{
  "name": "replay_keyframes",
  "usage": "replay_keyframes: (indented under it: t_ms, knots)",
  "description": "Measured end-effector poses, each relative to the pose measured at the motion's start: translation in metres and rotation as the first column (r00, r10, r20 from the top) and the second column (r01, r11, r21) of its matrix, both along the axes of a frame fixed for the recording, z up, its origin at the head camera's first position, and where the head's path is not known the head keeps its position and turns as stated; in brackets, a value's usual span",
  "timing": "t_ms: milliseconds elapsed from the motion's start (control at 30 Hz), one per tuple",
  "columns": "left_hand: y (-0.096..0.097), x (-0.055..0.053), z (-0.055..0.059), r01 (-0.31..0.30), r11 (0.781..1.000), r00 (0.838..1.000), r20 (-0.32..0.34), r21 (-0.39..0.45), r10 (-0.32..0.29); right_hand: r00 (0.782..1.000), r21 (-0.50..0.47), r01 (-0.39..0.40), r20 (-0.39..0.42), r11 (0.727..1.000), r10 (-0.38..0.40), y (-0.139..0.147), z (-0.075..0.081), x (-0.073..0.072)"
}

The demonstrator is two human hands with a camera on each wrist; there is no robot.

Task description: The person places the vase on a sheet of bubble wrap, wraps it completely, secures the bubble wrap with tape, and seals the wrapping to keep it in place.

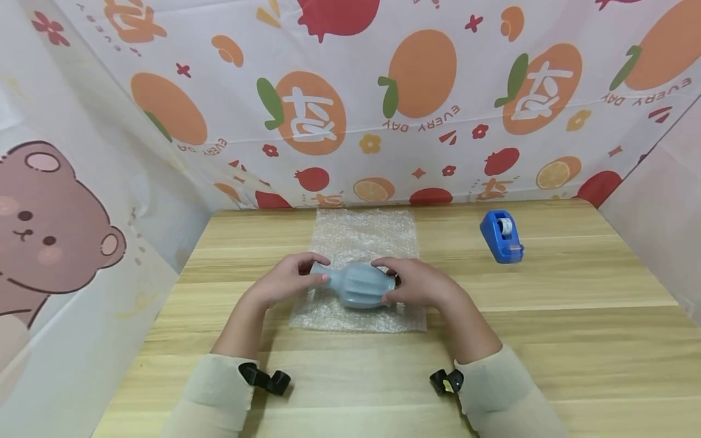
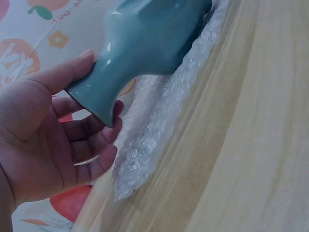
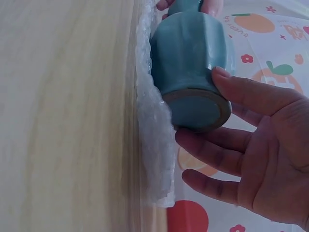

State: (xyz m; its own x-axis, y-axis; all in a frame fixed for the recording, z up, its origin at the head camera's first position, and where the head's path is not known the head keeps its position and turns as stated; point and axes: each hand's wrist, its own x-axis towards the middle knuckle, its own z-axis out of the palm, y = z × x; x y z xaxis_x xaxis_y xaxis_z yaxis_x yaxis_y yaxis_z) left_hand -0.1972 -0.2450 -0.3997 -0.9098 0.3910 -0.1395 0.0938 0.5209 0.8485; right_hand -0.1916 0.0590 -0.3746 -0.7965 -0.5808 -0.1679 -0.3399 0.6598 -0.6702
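A blue-green glazed vase [image 1: 361, 286] lies on its side on a sheet of bubble wrap [image 1: 364, 234], its neck toward the left and its base toward the right. My left hand [image 1: 287, 280] holds the neck near the flared mouth, with the thumb on one side and fingers on the other, as the left wrist view shows. At the base end, my right hand [image 1: 418, 283] grips the vase's body between thumb and fingers. The round base [image 3: 198, 112] with its brown rim faces the right wrist camera.
A blue tape dispenser [image 1: 501, 236] stands at the back right of the wooden table [image 1: 580, 286]. Behind the table hangs a fruit-print cloth [image 1: 361, 55], and a bear-print cloth [image 1: 49, 201] hangs at the left. Both sleeves carry black wrist cameras.
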Motion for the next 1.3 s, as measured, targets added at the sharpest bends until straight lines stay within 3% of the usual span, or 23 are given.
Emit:
replay_keyframes:
  t_ms: [200, 667, 833, 933, 1033, 1133, 1233, 1300]
  knots:
    - [0.002, 0.001, 0.002, -0.055, 0.997, 0.998, -0.022, 0.045, 0.056, 1.000, -0.020, 0.019, -0.024, 1.000, -0.019, -0.001, 0.001, 0.000]
    - [0.001, 0.002, -0.001, -0.054, 0.999, 0.999, 0.005, -0.009, 0.054, 0.999, -0.012, 0.050, -0.022, 0.999, -0.050, 0.000, 0.001, 0.002]
    - [0.003, 0.005, 0.002, -0.048, 0.998, 0.999, -0.010, -0.028, 0.048, 0.993, -0.067, 0.093, -0.065, 0.993, -0.097, 0.006, 0.006, 0.005]
    - [0.005, 0.006, 0.007, -0.080, 0.996, 0.995, -0.055, -0.039, 0.078, 0.987, -0.083, 0.105, -0.111, 0.991, -0.114, 0.009, 0.009, 0.007]
    - [0.008, 0.007, 0.012, -0.152, 0.988, 0.976, -0.157, -0.007, 0.149, 0.986, -0.064, 0.090, -0.135, 0.994, -0.098, 0.012, 0.012, 0.010]
    - [0.016, 0.010, 0.020, -0.213, 0.974, 0.939, -0.262, 0.071, 0.224, 0.991, -0.008, 0.036, -0.130, 0.999, -0.037, 0.015, 0.012, 0.015]
    - [0.031, 0.017, 0.027, -0.194, 0.973, 0.911, -0.345, 0.128, 0.227, 0.995, 0.046, -0.034, -0.095, 0.998, 0.038, 0.018, 0.008, 0.020]
    - [0.043, 0.022, 0.030, -0.129, 0.986, 0.901, -0.403, 0.106, 0.162, 0.997, 0.069, -0.067, -0.044, 0.995, 0.070, 0.019, 0.004, 0.025]
